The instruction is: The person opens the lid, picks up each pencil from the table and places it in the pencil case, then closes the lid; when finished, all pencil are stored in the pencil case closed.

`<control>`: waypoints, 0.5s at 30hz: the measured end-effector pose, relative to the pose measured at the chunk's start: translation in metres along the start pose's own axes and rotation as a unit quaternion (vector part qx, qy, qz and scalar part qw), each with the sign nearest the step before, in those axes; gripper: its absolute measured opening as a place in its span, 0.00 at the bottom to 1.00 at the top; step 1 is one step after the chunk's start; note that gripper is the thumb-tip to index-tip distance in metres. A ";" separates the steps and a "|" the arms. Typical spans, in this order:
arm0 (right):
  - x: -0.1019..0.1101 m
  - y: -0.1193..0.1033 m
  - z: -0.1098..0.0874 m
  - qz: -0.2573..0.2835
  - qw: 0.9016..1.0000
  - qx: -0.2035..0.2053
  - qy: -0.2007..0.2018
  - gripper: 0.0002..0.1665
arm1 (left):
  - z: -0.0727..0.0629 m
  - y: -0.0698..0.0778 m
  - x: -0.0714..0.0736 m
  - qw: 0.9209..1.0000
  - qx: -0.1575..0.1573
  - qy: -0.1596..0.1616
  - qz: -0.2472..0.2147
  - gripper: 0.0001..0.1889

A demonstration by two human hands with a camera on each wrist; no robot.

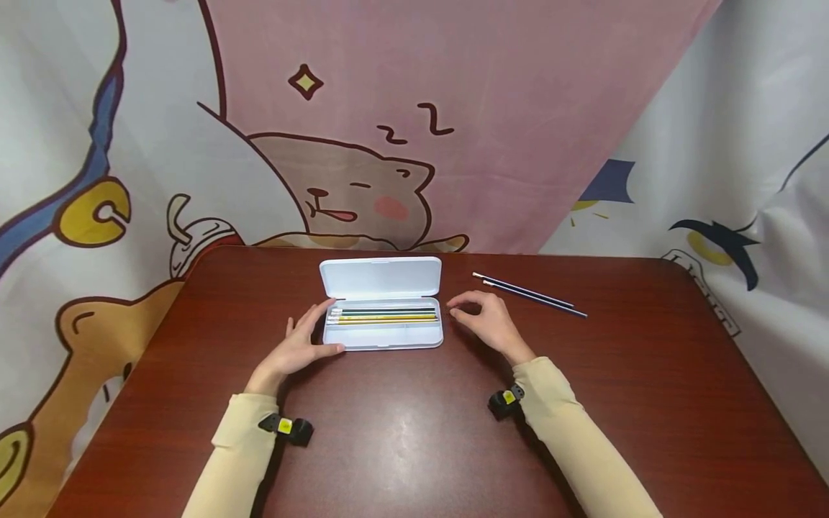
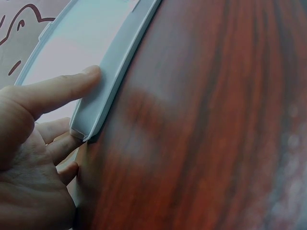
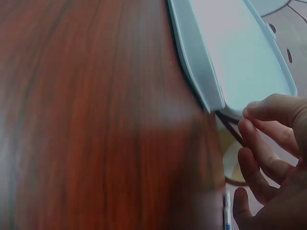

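Note:
A white pencil case [image 1: 382,337] lies with its lid [image 1: 381,278] raised at the back. Several pencils [image 1: 388,316], dark and yellow ones, rest side by side inside. My left hand [image 1: 299,350] holds the case at its left end, thumb on the front edge and index finger at the back corner. In the left wrist view the thumb [image 2: 72,88] lies against the front wall. Just off the right end of the case, my right hand [image 1: 486,319] hovers with fingers loosely bent and thumb near the index finger. Nothing shows between them.
Two dark blue pencils [image 1: 534,295] lie slanted on the reddish-brown table [image 1: 401,432], right of the case and beyond the right hand. A cloth with cartoon animals [image 1: 492,144] hangs behind the table. Each sleeve cuff carries a small black camera [image 1: 299,431].

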State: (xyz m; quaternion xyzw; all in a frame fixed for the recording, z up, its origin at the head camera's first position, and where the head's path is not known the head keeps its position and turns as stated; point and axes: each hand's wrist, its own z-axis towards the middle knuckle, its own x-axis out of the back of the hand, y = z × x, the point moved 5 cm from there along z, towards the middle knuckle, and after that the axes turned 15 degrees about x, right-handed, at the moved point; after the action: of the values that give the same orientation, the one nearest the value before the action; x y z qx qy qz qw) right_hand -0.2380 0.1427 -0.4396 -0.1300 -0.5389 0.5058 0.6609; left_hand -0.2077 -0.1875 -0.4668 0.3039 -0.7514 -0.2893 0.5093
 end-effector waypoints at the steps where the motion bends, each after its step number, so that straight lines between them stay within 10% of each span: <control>1: 0.003 0.001 -0.002 -0.001 1.000 -0.003 0.002 0.09 | 0.000 0.000 0.000 1.000 0.000 0.000 0.000 0.46; 15: 0.048 0.019 -0.024 -0.020 0.999 -0.026 0.041 0.11 | 0.000 0.000 0.000 1.000 0.001 -0.002 -0.001 0.47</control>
State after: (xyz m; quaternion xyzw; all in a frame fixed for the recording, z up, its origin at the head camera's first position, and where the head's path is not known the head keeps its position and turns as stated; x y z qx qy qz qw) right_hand -0.2320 0.1989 -0.4348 -0.1571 -0.5268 0.4724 0.6890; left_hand -0.2078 -0.1876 -0.4665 0.3046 -0.7526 -0.2892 0.5071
